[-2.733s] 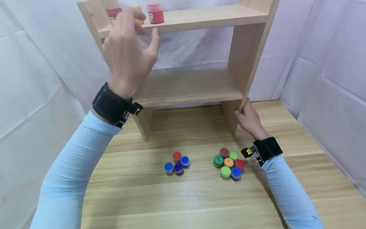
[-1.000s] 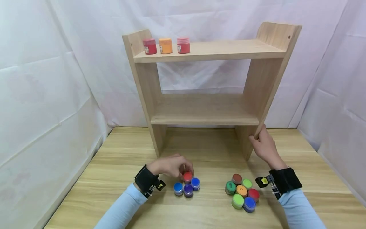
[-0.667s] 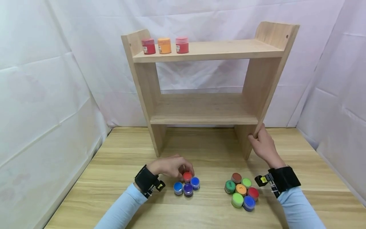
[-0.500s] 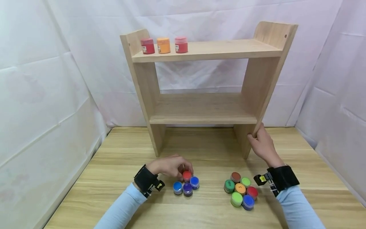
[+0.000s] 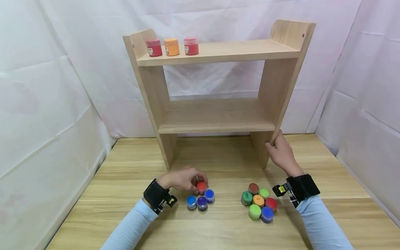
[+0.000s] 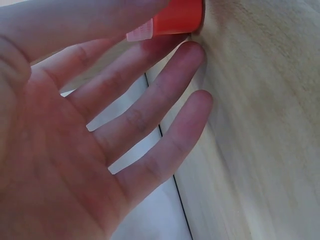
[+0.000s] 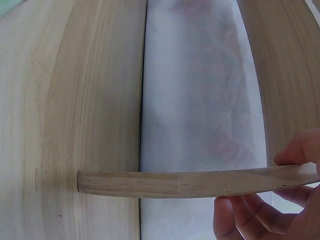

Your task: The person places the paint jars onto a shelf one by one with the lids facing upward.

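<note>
My left hand (image 5: 184, 178) pinches a small red-lidded paint jar (image 5: 201, 186) between thumb and fingers on the wooden table. Up close in the left wrist view, the red jar (image 6: 181, 16) lies beyond the thumb, its base at the wood surface, with the other fingers spread below. A blue, a lighter blue and a purple jar (image 5: 202, 202) stand against or beside it. At the right, my right hand (image 5: 282, 154) grips the side panel of a wooden shelf (image 5: 215, 128); thumb and fingers lie on either side of the panel edge (image 7: 180, 184) in the right wrist view.
Three jars, dark red (image 5: 154, 48), orange (image 5: 172, 47) and pinkish red (image 5: 191, 47), stand at the left of the top board. A cluster of several jars (image 5: 258, 200) in mixed colours sits on the table (image 5: 156, 229) front right. White cloth (image 5: 47, 104) hangs behind and at both sides.
My left hand has come down from beside the jars on the top board to the red-lidded jar on the table. My right hand keeps its grip on the panel; the head view has shifted.
</note>
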A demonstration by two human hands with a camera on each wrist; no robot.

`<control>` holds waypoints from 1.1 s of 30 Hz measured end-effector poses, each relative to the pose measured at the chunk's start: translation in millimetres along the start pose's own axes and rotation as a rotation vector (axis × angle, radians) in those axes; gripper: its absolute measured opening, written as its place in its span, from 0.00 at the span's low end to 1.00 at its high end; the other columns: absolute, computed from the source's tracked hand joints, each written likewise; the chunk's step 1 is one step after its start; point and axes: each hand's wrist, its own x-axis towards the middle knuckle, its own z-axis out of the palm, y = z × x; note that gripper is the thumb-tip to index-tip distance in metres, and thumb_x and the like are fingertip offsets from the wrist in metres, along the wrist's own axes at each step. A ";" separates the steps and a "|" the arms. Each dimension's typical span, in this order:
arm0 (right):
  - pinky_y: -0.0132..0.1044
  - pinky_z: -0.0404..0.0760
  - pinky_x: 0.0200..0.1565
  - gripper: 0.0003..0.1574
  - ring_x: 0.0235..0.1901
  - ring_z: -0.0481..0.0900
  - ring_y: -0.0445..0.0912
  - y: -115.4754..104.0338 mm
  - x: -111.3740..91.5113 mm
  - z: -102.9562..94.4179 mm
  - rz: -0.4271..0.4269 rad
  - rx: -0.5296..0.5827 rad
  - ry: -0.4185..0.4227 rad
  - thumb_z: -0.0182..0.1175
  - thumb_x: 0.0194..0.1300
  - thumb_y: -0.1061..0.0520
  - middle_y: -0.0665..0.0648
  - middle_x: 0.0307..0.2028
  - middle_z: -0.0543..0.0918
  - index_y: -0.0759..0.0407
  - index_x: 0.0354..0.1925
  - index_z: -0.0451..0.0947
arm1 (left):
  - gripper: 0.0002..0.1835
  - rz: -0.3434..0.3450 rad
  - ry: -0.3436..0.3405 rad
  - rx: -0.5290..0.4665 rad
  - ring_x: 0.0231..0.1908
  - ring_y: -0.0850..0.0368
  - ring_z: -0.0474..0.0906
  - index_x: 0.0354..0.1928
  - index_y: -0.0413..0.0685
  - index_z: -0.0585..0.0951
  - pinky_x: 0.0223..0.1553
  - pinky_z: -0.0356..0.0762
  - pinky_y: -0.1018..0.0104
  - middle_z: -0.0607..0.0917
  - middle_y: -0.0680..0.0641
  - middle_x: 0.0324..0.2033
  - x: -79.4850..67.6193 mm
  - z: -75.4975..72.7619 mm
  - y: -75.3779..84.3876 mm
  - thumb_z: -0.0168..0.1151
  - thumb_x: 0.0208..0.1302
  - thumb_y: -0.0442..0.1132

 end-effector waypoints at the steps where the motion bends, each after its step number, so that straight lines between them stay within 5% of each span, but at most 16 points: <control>1: 0.58 0.75 0.42 0.38 0.53 0.70 0.63 0.2 0.3 0.2 0.002 -0.002 0.000 0.48 0.68 0.61 0.72 0.60 0.66 0.66 0.71 0.47 | 0.21 -0.001 0.000 -0.002 0.33 0.65 0.77 0.45 0.56 0.81 0.37 0.74 0.72 0.80 0.60 0.34 0.4 0.2 -0.4 0.70 0.48 0.30; 33: 0.59 0.74 0.43 0.39 0.54 0.69 0.64 -1.4 2.1 -0.9 0.014 0.003 0.000 0.47 0.68 0.61 0.73 0.61 0.64 0.67 0.72 0.45 | 0.16 0.010 0.079 -0.006 0.32 0.67 0.78 0.44 0.54 0.78 0.36 0.75 0.73 0.81 0.58 0.34 3.2 0.9 0.1 0.70 0.53 0.38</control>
